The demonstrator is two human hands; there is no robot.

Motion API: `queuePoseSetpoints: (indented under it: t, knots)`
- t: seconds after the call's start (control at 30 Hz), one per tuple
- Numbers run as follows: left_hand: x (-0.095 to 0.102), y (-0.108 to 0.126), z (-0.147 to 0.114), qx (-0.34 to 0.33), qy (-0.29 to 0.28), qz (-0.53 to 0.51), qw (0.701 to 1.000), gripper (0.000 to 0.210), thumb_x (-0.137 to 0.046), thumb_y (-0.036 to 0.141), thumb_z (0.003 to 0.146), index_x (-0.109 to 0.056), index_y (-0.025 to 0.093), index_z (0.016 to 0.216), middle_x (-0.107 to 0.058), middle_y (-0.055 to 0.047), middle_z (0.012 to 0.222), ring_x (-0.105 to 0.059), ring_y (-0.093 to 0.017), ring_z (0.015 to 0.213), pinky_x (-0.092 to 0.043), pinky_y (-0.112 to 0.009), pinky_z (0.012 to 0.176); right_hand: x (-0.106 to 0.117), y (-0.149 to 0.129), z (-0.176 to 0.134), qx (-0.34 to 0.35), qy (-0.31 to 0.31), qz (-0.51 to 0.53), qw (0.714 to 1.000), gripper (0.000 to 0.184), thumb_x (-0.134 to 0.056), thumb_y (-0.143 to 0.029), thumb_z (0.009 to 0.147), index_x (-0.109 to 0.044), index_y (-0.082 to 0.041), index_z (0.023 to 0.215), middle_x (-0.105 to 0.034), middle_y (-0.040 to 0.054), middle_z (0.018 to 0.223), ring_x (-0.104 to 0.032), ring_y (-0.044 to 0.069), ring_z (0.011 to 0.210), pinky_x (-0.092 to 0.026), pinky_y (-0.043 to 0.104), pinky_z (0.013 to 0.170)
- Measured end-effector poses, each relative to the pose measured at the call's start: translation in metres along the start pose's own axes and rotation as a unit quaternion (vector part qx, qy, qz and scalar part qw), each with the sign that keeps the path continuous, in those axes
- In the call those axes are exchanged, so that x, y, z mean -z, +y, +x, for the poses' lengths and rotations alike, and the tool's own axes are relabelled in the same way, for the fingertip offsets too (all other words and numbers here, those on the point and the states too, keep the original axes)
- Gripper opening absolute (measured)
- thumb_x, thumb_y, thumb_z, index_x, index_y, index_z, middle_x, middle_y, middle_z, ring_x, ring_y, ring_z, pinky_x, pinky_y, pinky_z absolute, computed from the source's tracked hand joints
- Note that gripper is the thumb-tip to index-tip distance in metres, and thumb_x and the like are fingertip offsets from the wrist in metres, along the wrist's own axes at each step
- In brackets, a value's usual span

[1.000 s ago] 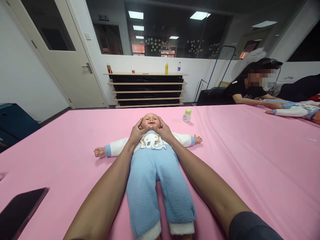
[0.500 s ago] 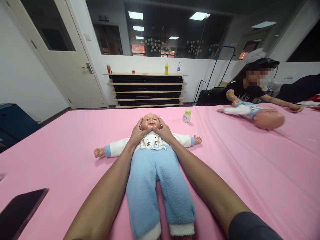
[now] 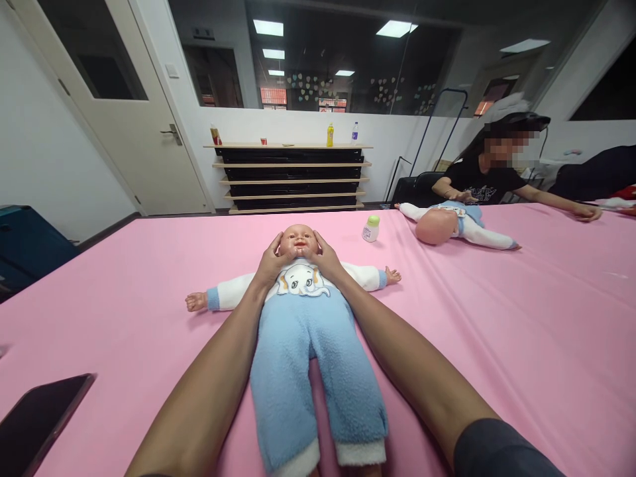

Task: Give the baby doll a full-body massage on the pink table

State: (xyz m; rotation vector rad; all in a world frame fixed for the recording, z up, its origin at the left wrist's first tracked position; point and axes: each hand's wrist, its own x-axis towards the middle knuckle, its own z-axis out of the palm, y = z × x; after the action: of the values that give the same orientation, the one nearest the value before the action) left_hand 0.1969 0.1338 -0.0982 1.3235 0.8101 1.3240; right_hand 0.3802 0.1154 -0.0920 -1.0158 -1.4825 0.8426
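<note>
A baby doll (image 3: 303,318) lies on its back on the pink table cover, its head away from me and its arms stretched out sideways. It wears a fuzzy suit with light-blue trousers and a white top with an elephant face. My left hand (image 3: 275,263) cups one side of the doll's head, fingers along the cheek and ear. On the opposite side my right hand (image 3: 324,260) holds the head the same way. Both thumbs rest near the chin, below the mouth. Past my right hand stands a small bottle (image 3: 370,229) with a green cap.
A dark phone (image 3: 44,421) lies at the near left of the pink table cover (image 3: 477,358). At the far right a person in black (image 3: 489,175) sits by a second doll (image 3: 440,225). Bottles stand on a shelf unit (image 3: 293,165) against the wall.
My hands and my doll look almost unchanged, with the thumbs slightly shifted near the chin. The second doll has swung round, its head now to the left, and the other person's hand is off it.
</note>
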Motion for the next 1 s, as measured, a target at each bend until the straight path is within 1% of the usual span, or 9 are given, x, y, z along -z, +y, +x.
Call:
queuePoseSetpoints:
  t: [0.07,0.13,0.33,0.5,0.57,0.67,0.73,0.87,1.0]
  knots:
    - [-0.0007,0.0019,-0.0028,-0.004,-0.007,0.014,1.000,0.104,-0.085,0.039,0.069,-0.028,0.022,0.154,-0.040,-0.011,0.154,-0.049,-0.031,0.134,-0.047,-0.040,0.108,0.0004,-0.0019,-0.0015,-0.001,-0.011,0.005,1.000,0.102,-0.077,-0.058,0.072,-0.030,-0.022,0.154,-0.038,0.0062,0.155,-0.042,0.027,0.140,-0.037,0.040,0.116]
    - [-0.0005,0.0029,-0.0043,-0.004,-0.007,0.021,1.000,0.103,-0.084,0.039,0.070,-0.028,0.021,0.154,-0.041,-0.012,0.154,-0.049,-0.031,0.134,-0.046,-0.041,0.109,0.0006,-0.0024,-0.0023,-0.001,-0.014,0.015,1.000,0.102,-0.077,-0.057,0.072,-0.029,-0.021,0.155,-0.038,0.0066,0.155,-0.044,0.027,0.138,-0.039,0.039,0.114]
    - [0.0027,-0.0006,-0.0010,-0.005,-0.009,0.008,1.000,0.095,-0.080,0.042,0.075,-0.030,0.022,0.153,-0.041,-0.011,0.154,-0.046,-0.028,0.137,-0.040,-0.041,0.114,0.0006,0.0042,0.0013,0.001,-0.002,0.019,1.000,0.088,-0.068,-0.060,0.081,-0.034,-0.022,0.153,-0.039,0.0048,0.155,-0.040,0.025,0.141,-0.035,0.038,0.117]
    - [0.0029,-0.0051,0.0035,0.005,0.003,-0.035,0.999,0.082,-0.070,0.049,0.082,-0.036,0.021,0.151,-0.042,-0.009,0.154,-0.045,-0.027,0.138,-0.041,-0.041,0.113,0.0006,0.0072,0.0052,-0.016,0.021,0.038,0.999,0.072,-0.046,-0.066,0.092,-0.042,-0.022,0.149,-0.042,0.0036,0.153,-0.038,0.023,0.143,-0.029,0.040,0.120]
    - [0.0024,-0.0050,0.0033,-0.003,0.011,-0.026,1.000,0.081,-0.070,0.049,0.082,-0.038,0.020,0.150,-0.041,-0.009,0.154,-0.044,-0.028,0.139,-0.041,-0.039,0.113,0.0006,0.0053,0.0042,-0.016,0.018,0.032,0.999,0.076,-0.051,-0.067,0.089,-0.041,-0.022,0.150,-0.041,0.0039,0.153,-0.038,0.023,0.142,-0.031,0.040,0.119]
    - [0.0014,-0.0026,0.0002,-0.014,-0.004,0.019,1.000,0.096,-0.082,0.040,0.072,-0.032,0.022,0.153,-0.041,-0.009,0.154,-0.046,-0.029,0.136,-0.044,-0.039,0.111,0.0001,0.0019,0.0010,-0.005,-0.005,0.011,1.000,0.097,-0.072,-0.061,0.076,-0.031,-0.021,0.154,-0.039,0.0058,0.154,-0.042,0.026,0.140,-0.036,0.038,0.116]
    - [0.0008,-0.0007,-0.0021,-0.016,-0.011,0.034,0.999,0.101,-0.084,0.038,0.071,-0.029,0.023,0.154,-0.042,-0.010,0.153,-0.049,-0.029,0.134,-0.045,-0.040,0.109,-0.0005,0.0010,-0.0006,-0.004,-0.010,0.008,1.000,0.105,-0.077,-0.059,0.072,-0.026,-0.020,0.156,-0.040,0.0066,0.154,-0.044,0.027,0.139,-0.038,0.039,0.115]
    - [0.0012,0.0004,-0.0024,-0.018,-0.008,0.022,1.000,0.093,-0.081,0.039,0.074,-0.033,0.023,0.152,-0.044,-0.009,0.152,-0.049,-0.028,0.134,-0.044,-0.039,0.111,-0.0009,0.0032,-0.0004,-0.002,-0.001,0.008,1.000,0.098,-0.072,-0.060,0.077,-0.029,-0.020,0.155,-0.039,0.0056,0.154,-0.042,0.026,0.140,-0.037,0.038,0.116]
    - [0.0027,-0.0024,0.0021,0.000,0.002,-0.015,1.000,0.083,-0.075,0.045,0.079,-0.038,0.023,0.150,-0.043,-0.008,0.153,-0.048,-0.027,0.135,-0.041,-0.040,0.113,-0.0005,0.0059,0.0022,0.004,0.002,0.011,1.000,0.086,-0.063,-0.062,0.084,-0.033,-0.021,0.153,-0.037,0.0034,0.155,-0.037,0.023,0.143,-0.032,0.036,0.119]
